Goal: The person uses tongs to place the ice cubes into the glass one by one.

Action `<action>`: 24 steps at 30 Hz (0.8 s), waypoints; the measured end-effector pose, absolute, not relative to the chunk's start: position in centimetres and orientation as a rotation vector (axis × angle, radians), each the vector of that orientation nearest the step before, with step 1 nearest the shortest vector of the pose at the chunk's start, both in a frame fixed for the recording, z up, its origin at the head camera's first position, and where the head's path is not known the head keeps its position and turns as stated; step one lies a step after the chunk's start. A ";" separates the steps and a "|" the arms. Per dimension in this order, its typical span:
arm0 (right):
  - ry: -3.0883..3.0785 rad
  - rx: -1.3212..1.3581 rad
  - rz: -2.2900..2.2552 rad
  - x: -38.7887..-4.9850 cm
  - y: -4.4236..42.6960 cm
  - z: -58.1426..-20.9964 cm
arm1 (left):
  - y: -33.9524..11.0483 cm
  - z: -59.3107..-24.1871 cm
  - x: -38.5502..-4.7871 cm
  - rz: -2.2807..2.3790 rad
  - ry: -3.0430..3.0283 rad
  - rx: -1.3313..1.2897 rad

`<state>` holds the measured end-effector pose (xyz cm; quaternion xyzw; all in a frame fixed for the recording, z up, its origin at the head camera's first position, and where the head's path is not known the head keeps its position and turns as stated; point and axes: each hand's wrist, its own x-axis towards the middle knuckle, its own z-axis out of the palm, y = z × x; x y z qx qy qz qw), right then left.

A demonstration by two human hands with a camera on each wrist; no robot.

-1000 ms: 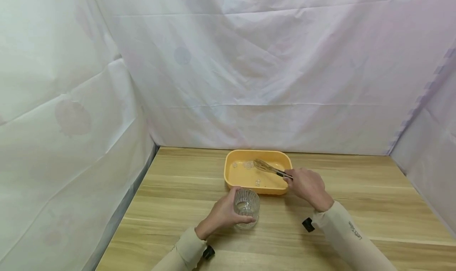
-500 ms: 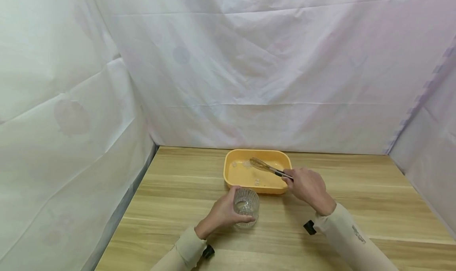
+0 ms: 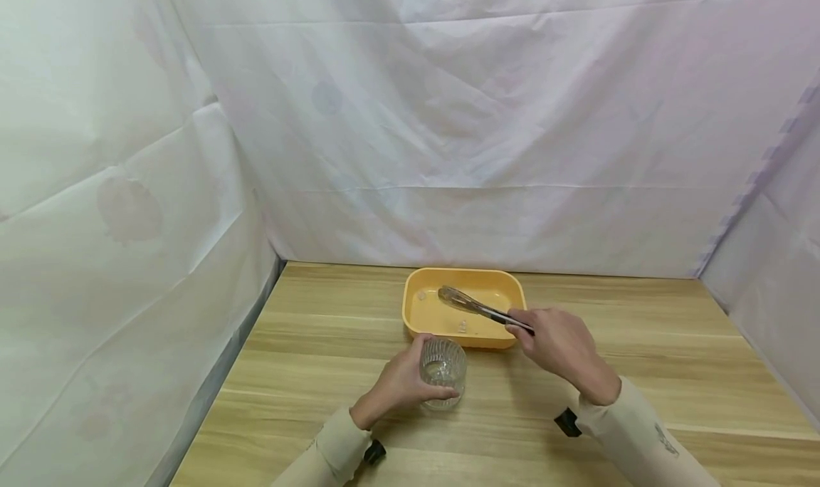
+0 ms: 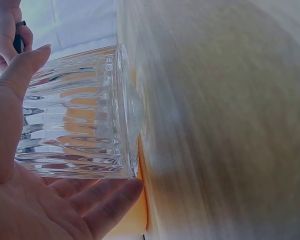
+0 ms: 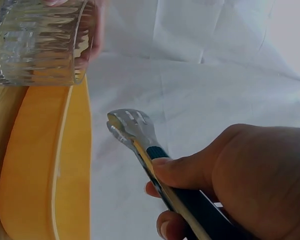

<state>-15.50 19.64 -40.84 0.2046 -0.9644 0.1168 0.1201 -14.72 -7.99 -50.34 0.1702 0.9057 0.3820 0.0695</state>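
My left hand [image 3: 403, 380] curls round a clear ribbed glass [image 3: 443, 373] standing upright on the table, just in front of a yellow tray [image 3: 429, 339]. Seen from the left wrist, thumb and fingers [image 4: 115, 200] lie on opposite sides of the glass [image 4: 80, 115]. My right hand [image 3: 560, 341] grips metal tongs [image 3: 490, 313] by their dark handles, their head over the tray. In the right wrist view the two slotted tips of the tongs [image 5: 135, 122] lie close together; whether anything is between them I cannot tell. Small clear pieces lie in the tray, one at its left [image 3: 421, 295], another near the front [image 3: 463, 326].
The wooden table [image 3: 307, 373] runs up to a white cloth [image 3: 448, 223] hanging right behind the tray. More white cloth [image 3: 128, 295] hangs along the left side, and another on the right [image 3: 769, 259]. A dark object shows beneath each sleeve cuff.
The tongs' head has shifted left over the tray, and its arms look closer together. My right hand has moved slightly right and nearer. Clear pieces beside the head are no longer visible. The left hand stays put.
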 end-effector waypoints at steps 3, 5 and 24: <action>-2.826 0.618 0.399 -15.0 19.7 -40.5 | -8.0 -50.3 -14.7 1.152 2.724 0.506; -2.831 0.632 0.426 -14.7 19.7 -40.3 | -8.0 -50.3 -14.7 1.153 2.724 0.505; -2.863 0.704 0.576 -11.8 20.5 -39.5 | -8.1 -50.5 -14.9 1.156 2.714 0.513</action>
